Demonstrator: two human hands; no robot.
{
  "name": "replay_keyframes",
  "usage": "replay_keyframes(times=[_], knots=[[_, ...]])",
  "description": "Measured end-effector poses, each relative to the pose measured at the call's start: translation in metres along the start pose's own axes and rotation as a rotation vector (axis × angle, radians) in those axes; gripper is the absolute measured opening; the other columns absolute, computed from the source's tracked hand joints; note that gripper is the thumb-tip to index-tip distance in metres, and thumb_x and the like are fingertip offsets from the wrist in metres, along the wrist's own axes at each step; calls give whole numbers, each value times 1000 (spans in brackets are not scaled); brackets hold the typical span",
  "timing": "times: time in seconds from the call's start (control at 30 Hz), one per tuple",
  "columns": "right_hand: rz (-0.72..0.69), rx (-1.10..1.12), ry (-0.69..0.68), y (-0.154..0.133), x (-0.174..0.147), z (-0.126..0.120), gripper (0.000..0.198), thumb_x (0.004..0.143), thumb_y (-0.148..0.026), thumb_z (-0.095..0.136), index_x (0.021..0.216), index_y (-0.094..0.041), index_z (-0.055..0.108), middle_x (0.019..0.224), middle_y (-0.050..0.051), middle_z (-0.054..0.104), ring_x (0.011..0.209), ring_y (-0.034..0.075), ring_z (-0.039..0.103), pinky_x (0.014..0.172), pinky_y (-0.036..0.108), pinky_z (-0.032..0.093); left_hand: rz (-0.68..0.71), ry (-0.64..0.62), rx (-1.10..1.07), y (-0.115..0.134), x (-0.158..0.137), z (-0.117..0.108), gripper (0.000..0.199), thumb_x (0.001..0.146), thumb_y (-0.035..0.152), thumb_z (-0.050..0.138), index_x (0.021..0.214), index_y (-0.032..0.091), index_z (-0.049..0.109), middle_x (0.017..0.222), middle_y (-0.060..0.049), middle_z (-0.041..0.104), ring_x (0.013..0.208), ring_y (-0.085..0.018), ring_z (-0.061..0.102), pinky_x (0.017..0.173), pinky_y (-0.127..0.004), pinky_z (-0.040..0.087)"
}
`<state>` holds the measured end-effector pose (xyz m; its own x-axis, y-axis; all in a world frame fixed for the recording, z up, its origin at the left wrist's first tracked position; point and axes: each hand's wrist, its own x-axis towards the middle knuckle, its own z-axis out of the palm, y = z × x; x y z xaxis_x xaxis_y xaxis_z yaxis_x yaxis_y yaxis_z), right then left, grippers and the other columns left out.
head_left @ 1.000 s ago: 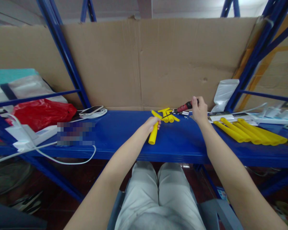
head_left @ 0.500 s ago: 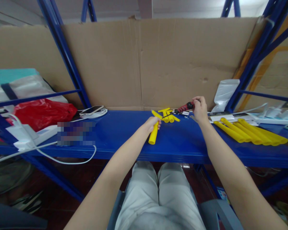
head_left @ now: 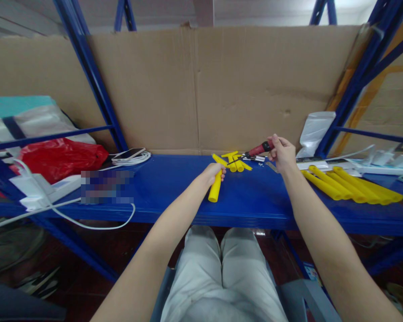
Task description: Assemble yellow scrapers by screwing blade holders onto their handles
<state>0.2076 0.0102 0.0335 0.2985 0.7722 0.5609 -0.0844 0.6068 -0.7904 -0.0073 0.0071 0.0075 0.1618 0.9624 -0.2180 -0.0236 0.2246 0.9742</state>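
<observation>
My left hand point(head_left: 216, 173) is closed around a yellow tube point(head_left: 214, 191), whose open round end points toward me. My right hand point(head_left: 282, 153) pinches the back end of a screwdriver point(head_left: 257, 150) with a red and black handle. Its thin dark shaft slants down to the left and reaches the far part of the tube by my left fingers; the tip is hidden there. Just behind, several short yellow tube pieces point(head_left: 235, 164) lie in a loose heap on the blue shelf point(head_left: 248, 192).
Several long yellow tubes point(head_left: 352, 185) lie side by side at the right. A white power strip point(head_left: 387, 167) stands behind them. At the left are a phone point(head_left: 129, 154) on a coiled white cable, a red plastic bag point(head_left: 63, 156) and white chargers. A cardboard sheet point(head_left: 198, 89) backs the shelf.
My right hand has shifted slightly to the right, its fingers looser at the end of the screwdriver handle, and the handle looks turned. My left hand and the tube stay where they were.
</observation>
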Motion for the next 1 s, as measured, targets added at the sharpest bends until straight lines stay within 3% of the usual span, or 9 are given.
replay_keyframes(times=[0.23,0.4,0.6,0.8,1.0], knots=[[151,144,-106,-7,0,0,31,74,-50,64,76,-21,54,47,-6,49,38,8,47,35,19,35,10,-6,12,1,-2,2,17,78,3,40,69,17,41,43,5,41,32,-7,34,37,-20,28],[122,161,-79,-3,2,-2,36,68,-49,70,70,-22,45,44,-10,36,34,6,34,32,18,28,6,-12,-7,0,-2,2,17,77,2,40,71,17,41,44,5,41,32,-7,34,36,-20,28],[139,160,-6,2,4,-5,44,60,-51,74,66,-22,41,44,-10,36,35,6,36,30,19,27,6,-14,-11,0,-1,2,16,77,2,41,72,17,42,43,5,41,32,-7,34,35,-19,28],[152,167,4,-1,2,-4,36,67,-51,70,73,-21,52,38,-12,26,30,5,29,31,19,27,8,2,-10,0,-2,2,17,78,2,41,71,17,41,43,6,40,31,-6,34,35,-18,27],[199,224,-68,-7,0,-3,27,75,-44,66,75,-20,52,48,-7,45,36,5,40,34,18,30,9,-6,7,0,-2,2,17,77,2,40,69,17,40,42,6,40,30,-6,34,35,-18,28]])
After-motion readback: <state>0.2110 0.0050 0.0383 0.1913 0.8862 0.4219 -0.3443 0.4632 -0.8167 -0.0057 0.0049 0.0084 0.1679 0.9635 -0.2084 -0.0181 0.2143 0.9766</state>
